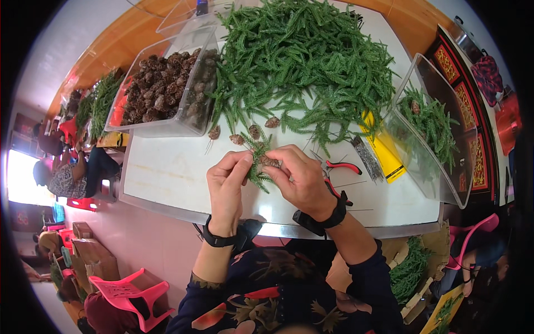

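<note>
Over the front of the white table [161, 181], both my hands meet at a small green artificial pine sprig [259, 181]. My left hand [231, 172] pinches the sprig between thumb and forefinger. A brown pine cone [269, 162] sits against the sprig, gripped by the fingers of my right hand [299, 177]. Just beyond my fingers lie a few loose pine cones [237, 139], some with thin wire stems. To the right of my right hand rest red-and-black handled pliers [344, 166], partly hidden by that hand and wrist.
A clear bin of pine cones [161, 131] stands at the left. A large heap of green pine sprigs [306, 61] covers the back. On the right are a bundle of wires [366, 157], a yellow packet [386, 153] and a clear bin [431, 186] holding finished-looking sprigs.
</note>
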The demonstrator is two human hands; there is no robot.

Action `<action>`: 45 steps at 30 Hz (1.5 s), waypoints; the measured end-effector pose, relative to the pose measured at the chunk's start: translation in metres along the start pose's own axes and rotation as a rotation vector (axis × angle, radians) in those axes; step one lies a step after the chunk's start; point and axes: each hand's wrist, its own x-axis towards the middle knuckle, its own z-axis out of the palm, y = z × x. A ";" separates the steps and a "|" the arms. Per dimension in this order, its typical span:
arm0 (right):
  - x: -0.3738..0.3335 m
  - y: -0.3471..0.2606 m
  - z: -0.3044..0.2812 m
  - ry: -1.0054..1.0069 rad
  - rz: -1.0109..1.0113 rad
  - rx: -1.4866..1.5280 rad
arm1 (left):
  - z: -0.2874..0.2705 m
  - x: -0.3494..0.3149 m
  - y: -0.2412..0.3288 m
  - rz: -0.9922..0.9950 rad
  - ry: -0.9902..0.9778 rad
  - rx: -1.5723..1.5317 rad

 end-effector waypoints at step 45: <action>-0.013 -0.048 -0.011 -0.128 0.497 0.849 | -0.019 -0.045 0.029 0.419 -0.143 0.344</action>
